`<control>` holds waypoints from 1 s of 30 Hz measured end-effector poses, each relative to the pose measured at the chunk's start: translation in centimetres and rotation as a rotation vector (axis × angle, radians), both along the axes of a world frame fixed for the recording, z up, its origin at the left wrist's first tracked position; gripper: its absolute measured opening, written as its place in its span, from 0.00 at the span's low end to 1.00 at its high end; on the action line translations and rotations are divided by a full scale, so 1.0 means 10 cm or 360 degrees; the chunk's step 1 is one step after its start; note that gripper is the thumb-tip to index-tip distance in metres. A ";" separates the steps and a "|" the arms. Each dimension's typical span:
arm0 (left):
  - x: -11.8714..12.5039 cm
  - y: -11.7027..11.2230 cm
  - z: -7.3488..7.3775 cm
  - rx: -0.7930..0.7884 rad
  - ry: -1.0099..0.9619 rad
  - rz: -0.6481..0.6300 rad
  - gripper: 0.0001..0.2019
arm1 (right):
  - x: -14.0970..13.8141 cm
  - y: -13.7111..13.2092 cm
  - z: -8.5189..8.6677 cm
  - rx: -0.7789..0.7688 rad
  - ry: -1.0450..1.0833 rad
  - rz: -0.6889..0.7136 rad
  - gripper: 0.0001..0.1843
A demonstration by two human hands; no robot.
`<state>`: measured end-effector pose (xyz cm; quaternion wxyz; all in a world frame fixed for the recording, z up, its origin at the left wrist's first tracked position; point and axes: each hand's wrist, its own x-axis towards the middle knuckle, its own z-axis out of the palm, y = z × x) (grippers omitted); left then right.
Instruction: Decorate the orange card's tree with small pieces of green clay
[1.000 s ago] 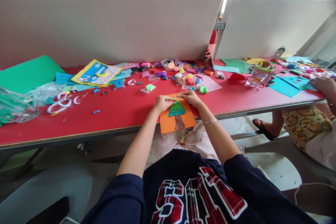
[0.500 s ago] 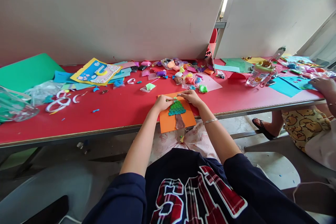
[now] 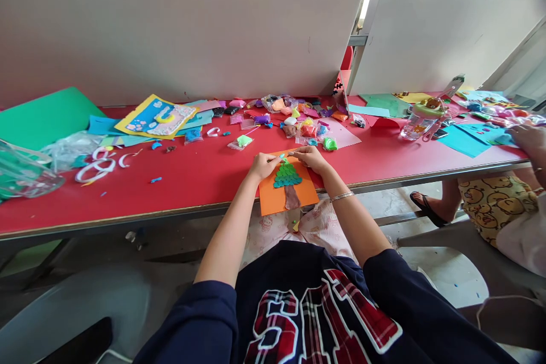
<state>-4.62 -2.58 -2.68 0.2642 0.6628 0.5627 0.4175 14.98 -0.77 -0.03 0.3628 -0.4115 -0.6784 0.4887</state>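
An orange card [image 3: 273, 196] lies at the near edge of the red table [image 3: 191, 182] and hangs a little over it. A green clay tree [image 3: 287, 175] with a brown trunk [image 3: 292, 197] is stuck on it. My left hand [image 3: 263, 165] rests at the card's upper left, fingers pinched beside the tree's tip. My right hand [image 3: 310, 158] sits at the upper right, fingers curled and pinched toward the same tip. A small bit of light green clay [image 3: 282, 157] shows between the fingertips.
Small bags of coloured clay [image 3: 307, 129] and paper scraps lie beyond the card. Coloured sheets [image 3: 157, 118] and a green board [image 3: 42, 119] are at the left, white dividers [image 3: 170, 40] behind. Another person's hand [image 3: 526, 136] and a water bottle [image 3: 420, 119] are at the right.
Both hands stay at the tree's tip; the fingertips have shifted slightly, working the small green bit there. The card has not moved.
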 end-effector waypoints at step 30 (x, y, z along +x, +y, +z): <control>0.02 -0.04 0.05 0.0061 0.0040 0.0030 0.15 | 0.00 -0.02 0.02 0.0017 -0.0010 0.0006 0.26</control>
